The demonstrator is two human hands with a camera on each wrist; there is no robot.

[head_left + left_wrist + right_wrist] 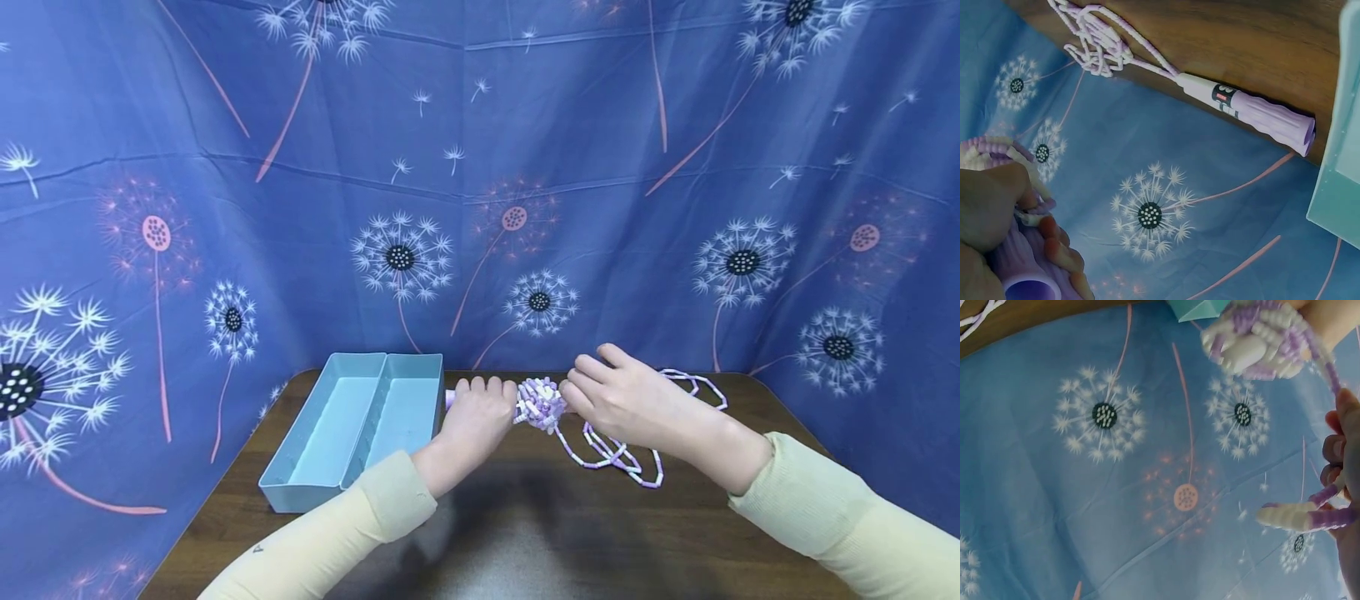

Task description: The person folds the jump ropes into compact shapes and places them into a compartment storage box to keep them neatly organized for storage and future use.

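My left hand [480, 412] grips a lilac ridged jump rope handle [1016, 250], its hollow end facing the wrist camera; a second ridged lilac piece shows beside it. Above that grip, the white and lilac beaded rope is wound into a thick bundle [540, 402]. Just right of the bundle, my right hand [622, 400] pinches a stretch of the beaded rope [1330, 375] leading out of it. A short loop of rope [1285, 517] sticks out from the right hand's lower fingers. Another jump rope's handle [1272, 122], white and lilac, lies on the table.
Left of the hands stands a light blue tray [352, 482] with two compartments. Loose beaded rope [622, 458] lies in loops on the brown wooden table [570, 542], below and beyond the right hand. A blue dandelion-print cloth [480, 167] hangs behind the table.
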